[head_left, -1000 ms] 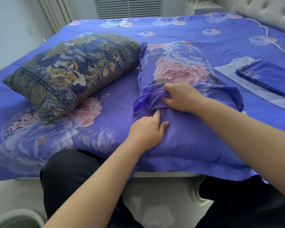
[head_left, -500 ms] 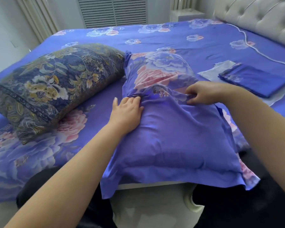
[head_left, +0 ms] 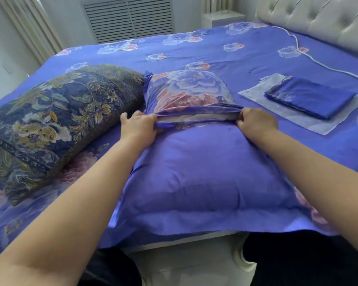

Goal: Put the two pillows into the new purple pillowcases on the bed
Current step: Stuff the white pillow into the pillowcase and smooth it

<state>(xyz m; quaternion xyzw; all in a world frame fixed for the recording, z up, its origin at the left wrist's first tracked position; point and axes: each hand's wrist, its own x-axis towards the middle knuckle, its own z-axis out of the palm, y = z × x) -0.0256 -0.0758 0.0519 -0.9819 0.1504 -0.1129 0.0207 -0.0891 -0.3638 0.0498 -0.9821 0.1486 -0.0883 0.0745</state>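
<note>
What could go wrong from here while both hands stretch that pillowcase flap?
1. The cased pillow overhangs the bed edge; a hard tug from the left hand and right hand might slide it off.
2. The dark floral pillow touches it and may get shoved.

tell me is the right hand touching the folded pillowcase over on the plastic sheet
Apart. The head view shows the right hand gripping the purple pillowcase on the pillow, with bare bedspread between it and the folded pillowcase.
</note>
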